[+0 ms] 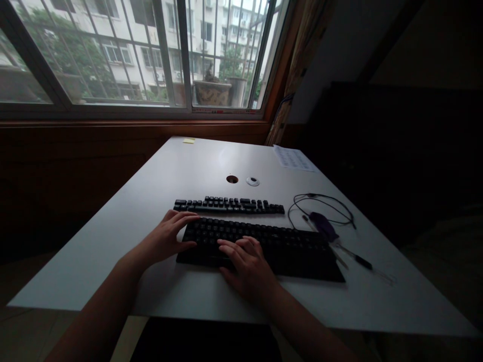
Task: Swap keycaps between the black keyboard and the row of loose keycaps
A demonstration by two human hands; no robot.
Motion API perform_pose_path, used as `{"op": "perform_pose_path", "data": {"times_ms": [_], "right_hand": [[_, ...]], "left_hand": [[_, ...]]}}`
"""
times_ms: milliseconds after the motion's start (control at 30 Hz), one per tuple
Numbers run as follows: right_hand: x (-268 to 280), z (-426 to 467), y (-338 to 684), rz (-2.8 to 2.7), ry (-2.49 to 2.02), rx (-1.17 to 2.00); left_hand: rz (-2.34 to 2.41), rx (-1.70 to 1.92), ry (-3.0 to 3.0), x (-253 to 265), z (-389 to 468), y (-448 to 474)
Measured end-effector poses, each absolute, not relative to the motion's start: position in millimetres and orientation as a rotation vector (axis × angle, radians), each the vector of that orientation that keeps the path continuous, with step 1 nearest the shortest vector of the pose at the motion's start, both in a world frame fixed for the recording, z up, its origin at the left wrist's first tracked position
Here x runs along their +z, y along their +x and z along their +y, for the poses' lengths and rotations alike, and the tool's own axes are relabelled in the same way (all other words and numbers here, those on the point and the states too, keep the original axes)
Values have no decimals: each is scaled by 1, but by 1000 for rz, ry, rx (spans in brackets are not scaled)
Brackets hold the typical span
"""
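A black keyboard (pixel 302 254) lies on the white table, its right end angled toward me. My left hand (pixel 171 235) is at its left end, fingers stretched over the far left corner and thumb apart on the near side. Over the left-middle keys rests my right hand (pixel 245 264), fingers spread and slightly bent, thumb near the front edge. Nothing can be made out between the fingers of either hand; the right palm hides part of the keyboard. Just behind the keyboard, loose black keycaps (pixel 230 206) stand in rows.
Right of the keyboard lie a coiled black cable (pixel 332 201), a dark purple item (pixel 323 226) and a black-handled tool (pixel 363 262). Farther back are a round hole (pixel 232 179), a white ring-shaped cover (pixel 252 181), printed paper (pixel 294 159) and yellow notes (pixel 189 141). A barred window stands behind.
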State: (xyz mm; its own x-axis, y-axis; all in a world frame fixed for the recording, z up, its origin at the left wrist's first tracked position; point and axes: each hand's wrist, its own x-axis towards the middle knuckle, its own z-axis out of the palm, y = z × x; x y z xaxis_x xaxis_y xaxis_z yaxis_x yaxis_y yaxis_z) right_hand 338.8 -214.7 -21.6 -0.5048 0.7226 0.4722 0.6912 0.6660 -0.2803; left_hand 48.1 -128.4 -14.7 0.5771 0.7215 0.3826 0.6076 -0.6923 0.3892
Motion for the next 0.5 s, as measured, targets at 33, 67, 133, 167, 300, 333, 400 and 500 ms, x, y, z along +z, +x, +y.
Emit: {"op": "perform_pose_path", "data": {"times_ms": [33,67,133,167,300,333,400,500], "right_hand": [[-22,-215,339,-2314,-1095,78],[-22,-215,339,-2311,-1101,84],[-23,-215,339,-2308,-1109,93],[-24,-215,340,-2308,-1113,95],[-26,-215,340,-2312,-1123,50],[-26,-215,340,-2312,-1123,34],[-25,-215,339,-2306,-1119,17],[-23,-214,338,-2266,-1131,17]], "left_hand": [[1112,771,2592,-15,-128,48],[1113,764,2591,-16,-128,48],[1109,763,2592,-16,-128,48],[1101,767,2594,-16,-128,48],[1082,785,2602,-16,-128,48],[1080,781,2605,-16,-128,49],[1081,772,2609,-16,-128,49],[1093,771,2607,-16,-128,49]]}}
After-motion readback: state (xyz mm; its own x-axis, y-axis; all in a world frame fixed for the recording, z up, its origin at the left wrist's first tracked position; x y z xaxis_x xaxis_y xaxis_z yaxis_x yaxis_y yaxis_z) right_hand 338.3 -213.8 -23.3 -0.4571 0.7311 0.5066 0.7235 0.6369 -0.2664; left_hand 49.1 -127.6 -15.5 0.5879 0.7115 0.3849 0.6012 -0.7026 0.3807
